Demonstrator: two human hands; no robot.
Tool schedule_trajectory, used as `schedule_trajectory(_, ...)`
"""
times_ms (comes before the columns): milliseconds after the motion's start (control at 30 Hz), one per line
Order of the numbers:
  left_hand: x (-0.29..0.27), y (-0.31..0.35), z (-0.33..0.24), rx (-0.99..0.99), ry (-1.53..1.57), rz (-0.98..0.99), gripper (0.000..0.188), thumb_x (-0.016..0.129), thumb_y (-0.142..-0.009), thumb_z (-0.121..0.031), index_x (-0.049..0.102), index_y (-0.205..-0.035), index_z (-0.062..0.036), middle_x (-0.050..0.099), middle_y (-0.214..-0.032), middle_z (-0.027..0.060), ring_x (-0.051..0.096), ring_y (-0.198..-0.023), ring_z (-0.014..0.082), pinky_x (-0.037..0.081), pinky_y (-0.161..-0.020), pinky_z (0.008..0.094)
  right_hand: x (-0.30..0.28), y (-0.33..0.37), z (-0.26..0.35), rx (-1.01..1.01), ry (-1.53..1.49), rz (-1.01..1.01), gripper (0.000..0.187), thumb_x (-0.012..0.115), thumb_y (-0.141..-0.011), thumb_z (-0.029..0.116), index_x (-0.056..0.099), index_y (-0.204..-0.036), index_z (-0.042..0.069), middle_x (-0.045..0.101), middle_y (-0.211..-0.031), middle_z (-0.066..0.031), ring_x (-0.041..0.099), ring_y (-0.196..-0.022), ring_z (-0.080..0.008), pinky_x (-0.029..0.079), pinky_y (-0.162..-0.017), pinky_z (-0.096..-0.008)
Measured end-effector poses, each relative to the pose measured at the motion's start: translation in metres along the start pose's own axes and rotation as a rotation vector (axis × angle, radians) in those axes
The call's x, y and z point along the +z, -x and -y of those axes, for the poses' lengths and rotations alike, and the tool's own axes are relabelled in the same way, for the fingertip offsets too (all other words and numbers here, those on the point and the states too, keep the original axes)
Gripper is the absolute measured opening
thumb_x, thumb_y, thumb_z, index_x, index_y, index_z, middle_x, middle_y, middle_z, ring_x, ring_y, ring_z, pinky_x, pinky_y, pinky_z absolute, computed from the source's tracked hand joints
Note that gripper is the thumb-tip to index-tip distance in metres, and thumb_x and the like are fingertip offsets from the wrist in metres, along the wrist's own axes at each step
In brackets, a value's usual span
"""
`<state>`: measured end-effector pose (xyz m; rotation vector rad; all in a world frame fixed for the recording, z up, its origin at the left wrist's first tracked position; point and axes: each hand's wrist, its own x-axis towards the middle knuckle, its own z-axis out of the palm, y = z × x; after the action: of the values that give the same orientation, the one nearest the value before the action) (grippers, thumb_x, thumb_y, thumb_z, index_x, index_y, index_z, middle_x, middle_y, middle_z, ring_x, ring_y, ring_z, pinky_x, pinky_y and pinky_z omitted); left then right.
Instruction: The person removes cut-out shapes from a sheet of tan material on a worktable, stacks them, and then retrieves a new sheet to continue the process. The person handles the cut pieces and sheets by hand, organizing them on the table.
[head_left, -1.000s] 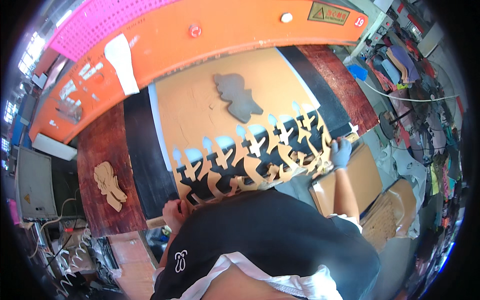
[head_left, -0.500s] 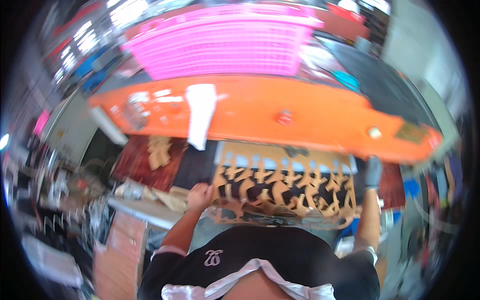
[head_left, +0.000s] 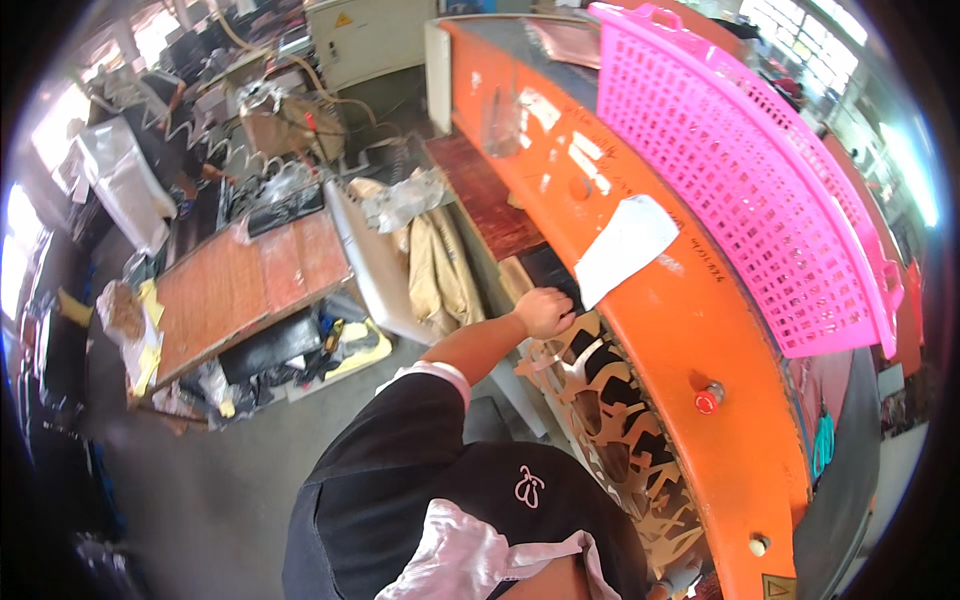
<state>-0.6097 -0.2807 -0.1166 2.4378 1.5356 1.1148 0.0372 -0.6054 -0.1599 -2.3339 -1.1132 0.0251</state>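
A tan sheet, cut through with several curved openings, lies along the near side of a long orange machine beam. My bare left hand is closed at the sheet's far end, fingers curled over its edge, beside a black surface. Low in the picture, by the sheet's other end, my right hand shows only in part, in a grey glove. Its fingers are hard to make out. On the beam, close to my left hand, lies a white paper-like piece.
A pink plastic basket stands behind the beam. The beam carries a red button and a pale knob. To the left are a wooden-topped table, a pale upright panel and tan wrapped material. A grey cabinet stands farther back.
The view has swung to the left, bringing the wooden-topped table and floor into sight. My left hand stays at one end of the sheet; my right hand now shows only at the lower edge.
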Motion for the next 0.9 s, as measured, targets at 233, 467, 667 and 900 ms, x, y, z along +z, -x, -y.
schedule_trajectory(233,0.009,0.006,0.005,0.022,-0.013,-0.100,0.024,0.056,-0.078,-0.026,0.060,-0.066,-0.0060,0.059,-0.070,0.0103,0.056,-0.072,0.0309,0.047,-0.066,0.0416,-0.006,0.043,0.076,-0.072,0.079,-0.071,0.037,0.046,-0.091,0.027,0.061,-0.102,-0.004,0.063,-0.094,-0.0227,0.060,-0.084,-0.0373,0.047,-0.072,-0.0416)
schedule_trajectory(467,0.003,0.010,-0.002,-0.046,-0.086,0.081,0.031,0.050,-0.082,-0.031,0.065,-0.072,-0.0061,0.062,-0.079,0.0095,0.056,-0.083,0.0286,0.046,-0.075,0.0408,-0.008,0.055,0.065,-0.137,0.042,-0.001,0.036,0.046,-0.090,0.024,0.063,-0.097,-0.006,0.062,-0.093,-0.0263,0.058,-0.087,-0.0406,0.045,-0.077,-0.0448)
schedule_trajectory(667,-0.006,0.047,0.002,-0.047,-0.127,0.099,0.030,0.050,-0.082,-0.031,0.066,-0.071,-0.0079,0.062,-0.080,0.0086,0.056,-0.087,0.0269,0.046,-0.077,0.0401,-0.003,0.093,0.065,-0.212,-0.004,-0.081,0.035,0.047,-0.090,0.023,0.063,-0.097,-0.007,0.062,-0.095,-0.0245,0.058,-0.089,-0.0385,0.044,-0.079,-0.0443)
schedule_trajectory(900,-0.054,0.136,0.004,0.045,-0.025,-0.089,0.022,0.055,-0.077,-0.023,0.060,-0.061,-0.0086,0.058,-0.069,0.0063,0.055,-0.075,0.0264,0.045,-0.067,0.0393,-0.012,0.191,0.052,-0.088,0.046,-0.209,0.035,0.045,-0.089,0.021,0.062,-0.103,-0.007,0.060,-0.104,-0.0226,0.057,-0.093,-0.0378,0.043,-0.081,-0.0439)
